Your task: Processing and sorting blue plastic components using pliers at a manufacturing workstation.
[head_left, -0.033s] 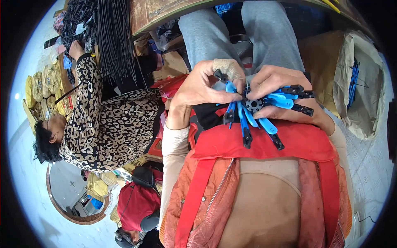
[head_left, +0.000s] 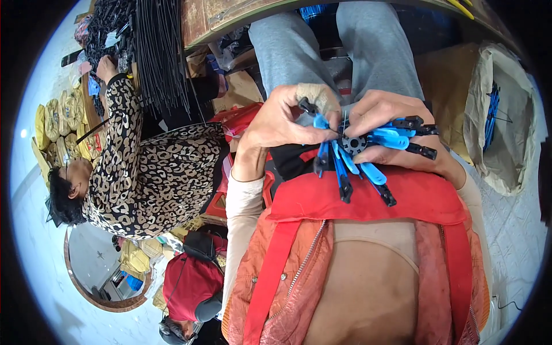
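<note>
We hold a black toothed hub with radiating blue plastic arms, black-tipped, over our lap above the red apron. Left hand fingers pinch one blue arm at the hub; right hand clasps the cluster. Best seated squarely, hub steadied. Plastic smooth, rigid; apron cloth soft.

Even, soft daylight fills the scene, with no hard shadows. The pale floor at the left edge looks washed out, perhaps overexposed. The fisheye bends straight lines near the rim, and black corners frame the circle. The centre is sharp; the edges soften slightly.
</note>
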The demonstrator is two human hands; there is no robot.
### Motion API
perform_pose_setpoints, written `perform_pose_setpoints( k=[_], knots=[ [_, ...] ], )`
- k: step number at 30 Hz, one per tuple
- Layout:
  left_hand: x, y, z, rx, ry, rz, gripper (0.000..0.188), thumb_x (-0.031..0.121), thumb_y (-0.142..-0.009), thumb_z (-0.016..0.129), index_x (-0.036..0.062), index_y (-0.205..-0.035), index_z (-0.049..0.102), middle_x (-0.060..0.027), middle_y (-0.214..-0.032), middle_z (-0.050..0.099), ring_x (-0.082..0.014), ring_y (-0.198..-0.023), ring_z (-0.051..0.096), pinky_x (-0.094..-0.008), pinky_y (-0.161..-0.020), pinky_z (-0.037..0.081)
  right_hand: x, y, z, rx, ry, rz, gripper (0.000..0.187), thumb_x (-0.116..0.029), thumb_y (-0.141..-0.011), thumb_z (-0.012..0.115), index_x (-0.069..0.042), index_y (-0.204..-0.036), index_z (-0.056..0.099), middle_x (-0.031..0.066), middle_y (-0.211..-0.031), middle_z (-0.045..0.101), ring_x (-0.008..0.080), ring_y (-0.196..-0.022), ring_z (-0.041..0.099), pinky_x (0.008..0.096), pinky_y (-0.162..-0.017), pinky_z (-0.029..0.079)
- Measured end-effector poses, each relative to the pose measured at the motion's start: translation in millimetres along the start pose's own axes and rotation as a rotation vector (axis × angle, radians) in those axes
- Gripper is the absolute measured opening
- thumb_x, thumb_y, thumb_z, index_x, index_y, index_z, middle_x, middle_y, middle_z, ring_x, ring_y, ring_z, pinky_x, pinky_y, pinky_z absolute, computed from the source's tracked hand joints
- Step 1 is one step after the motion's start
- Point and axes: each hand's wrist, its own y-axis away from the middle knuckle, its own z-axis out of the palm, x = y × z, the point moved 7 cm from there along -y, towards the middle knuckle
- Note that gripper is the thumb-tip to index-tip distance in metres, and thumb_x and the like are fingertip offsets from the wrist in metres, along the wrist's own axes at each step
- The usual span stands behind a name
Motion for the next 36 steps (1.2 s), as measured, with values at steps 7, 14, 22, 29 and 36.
perform_pose_setpoints(
  k=[7,14,22,29,36],
  knots=[
    [-20,-2,-1,0.103,-0.034,-0.134,0.022,-0.005,-0.07,0.078,0.0023,-0.088,0.066,0.0012,-0.085,0.062,-0.0077,-0.083,0.058,-0.0244,-0.08,0.047,8,-1,-5,-0.049,-0.02,0.129,0.031,-0.016,-0.073,0.082,-0.003,-0.099,0.07,0.0086,-0.093,0.067,0.0179,-0.084,0.064,0.0292,-0.075,0.049],
    [-14,-9,-15,0.472,0.095,0.107,0.017,0.008,-0.087,0.066,0.0005,-0.102,0.063,-0.0032,-0.096,0.064,-0.0115,-0.089,0.06,-0.0269,-0.083,0.048,30,-8,-26,0.027,0.015,0.322,0.027,-0.014,-0.081,0.071,0.0,-0.103,0.062,0.0044,-0.096,0.063,0.0125,-0.089,0.058,0.0288,-0.08,0.047],
    [-37,17,28,0.871,-0.657,0.163,0.045,0.012,-0.072,0.08,-0.0012,-0.111,0.061,-0.0099,-0.099,0.066,-0.0178,-0.092,0.062,-0.0297,-0.087,0.046,59,8,-38,0.37,0.082,0.472,0.025,-0.015,-0.083,0.072,-0.002,-0.104,0.064,-0.0016,-0.086,0.063,0.0053,-0.079,0.057,0.0224,-0.071,0.046],
    [-34,0,35,1.052,-0.352,0.291,0.035,0.006,-0.088,0.065,-0.0001,-0.121,0.054,-0.0077,-0.099,0.062,-0.0146,-0.086,0.058,-0.0292,-0.08,0.047,52,16,-31,0.429,0.12,0.393,0.024,-0.013,-0.081,0.074,-0.001,-0.1,0.066,-0.0002,-0.088,0.062,0.0076,-0.083,0.056,0.0246,-0.074,0.045],
    [-39,-5,25,0.793,-0.252,0.182,0.031,0.021,-0.102,0.042,0.0014,-0.125,0.05,-0.0085,-0.111,0.059,-0.0147,-0.098,0.056,-0.0298,-0.088,0.045,26,45,-33,0.221,-0.179,0.355,0.063,-0.013,-0.085,0.07,-0.004,-0.139,0.04,0.0114,-0.114,0.059,0.0184,-0.105,0.057,0.0327,-0.094,0.045]
  ],
)
